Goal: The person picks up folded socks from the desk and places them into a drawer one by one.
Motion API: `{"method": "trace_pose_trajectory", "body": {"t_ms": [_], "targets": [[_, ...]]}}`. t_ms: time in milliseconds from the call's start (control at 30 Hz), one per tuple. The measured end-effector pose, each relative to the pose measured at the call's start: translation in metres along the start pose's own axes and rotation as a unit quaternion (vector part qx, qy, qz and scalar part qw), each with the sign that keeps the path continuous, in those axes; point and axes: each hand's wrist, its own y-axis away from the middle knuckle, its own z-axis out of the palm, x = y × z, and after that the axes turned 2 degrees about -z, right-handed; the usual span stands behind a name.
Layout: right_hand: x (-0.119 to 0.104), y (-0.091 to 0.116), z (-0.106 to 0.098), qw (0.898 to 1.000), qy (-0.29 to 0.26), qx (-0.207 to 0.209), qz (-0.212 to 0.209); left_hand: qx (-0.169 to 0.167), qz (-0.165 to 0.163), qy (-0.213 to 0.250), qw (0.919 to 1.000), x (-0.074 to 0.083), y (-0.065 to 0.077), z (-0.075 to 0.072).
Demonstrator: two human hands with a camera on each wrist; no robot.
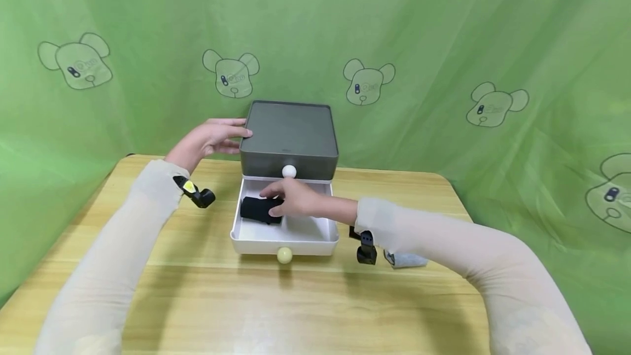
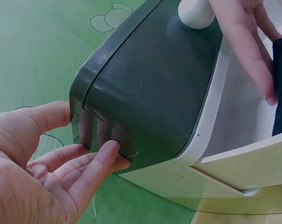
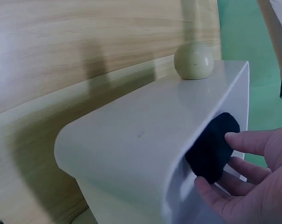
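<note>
"Green curtain point(image 1: 419, 10) w/ mouse-like heads drawn on it, right behind a light wood table point(image 1: 207, 305). What're the hands doing?"

"Right hand point(image 1: 297, 198) pinches a black bundle point(image 1: 255, 210) btwn thumb & fingers, at the bundle's right end. Narrow grip, thumb on the near side."

"& where's the bundle, exactly?"

"Inside the white drawer point(image 1: 263, 247), on the L side, lying crosswise. Looks like rolled or folded cloth, can't tell which."

"Left hand?"

"Left hand point(image 1: 213, 137) is spread fairly wide, fingers loosely extended against the L side of the dark grey unit point(image 1: 291, 127). Thumb's up at the top edge, other fingers lower on the wall."

"So the white drawer's the bottom one?"

"Yep, pulled out toward the person, directly below the grey part. Pale yellow knob point(image 1: 284, 255) on its front, ctr. White knob point(image 1: 289, 171) on the grey front above, & that one's pushed in."

"Anything further out?"

"Black wrist cam on each arm, just past the cuffs of the pale sleeves point(image 1: 424, 229). Then a grey cloth point(image 1: 409, 260) on the table, R of the drawer, partly hidden behind the R forearm."
</note>
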Motion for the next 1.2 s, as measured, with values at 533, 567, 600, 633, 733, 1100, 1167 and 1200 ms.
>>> {"method": "trace_pose_trajectory", "body": {"t_ms": [533, 567, 600, 633, 733, 1100, 1167, 1200], "targets": [[-0.015, 0.027, -0.046, 0.999, 0.005, -0.037, -0.003, -0.002, -0.003, 0.006, 1.0, 0.0, -0.001, 0.001], [-0.013, 0.03, -0.052, 0.999, -0.002, -0.035, -0.01, -0.002, -0.003, 0.007, 1.0, 0.0, -0.001, 0.0], [-0.011, 0.034, -0.058, 0.999, -0.008, -0.032, -0.011, -0.002, -0.004, 0.007, 1.0, 0.0, -0.001, 0.0], [-0.009, 0.038, -0.063, 0.999, -0.015, -0.03, -0.01, -0.001, -0.004, 0.008, 1.0, 0.0, -0.001, 0.0], [-0.001, 0.053, -0.081, 0.999, -0.039, -0.021, 0.006, 0.0, -0.004, 0.006, 1.0, 0.0, -0.001, 0.0], [0.069, 0.1, -0.104, 0.999, 0.027, -0.009, 0.014, -0.001, -0.005, -0.009, 1.0, 0.0, 0.001, -0.001], [0.087, 0.105, -0.099, 0.998, 0.052, -0.018, 0.02, -0.001, -0.003, -0.009, 1.0, 0.0, 0.001, -0.001], [0.095, 0.108, -0.095, 0.997, 0.065, -0.024, 0.022, -0.001, -0.003, -0.008, 1.0, 0.001, 0.001, -0.001]]}}
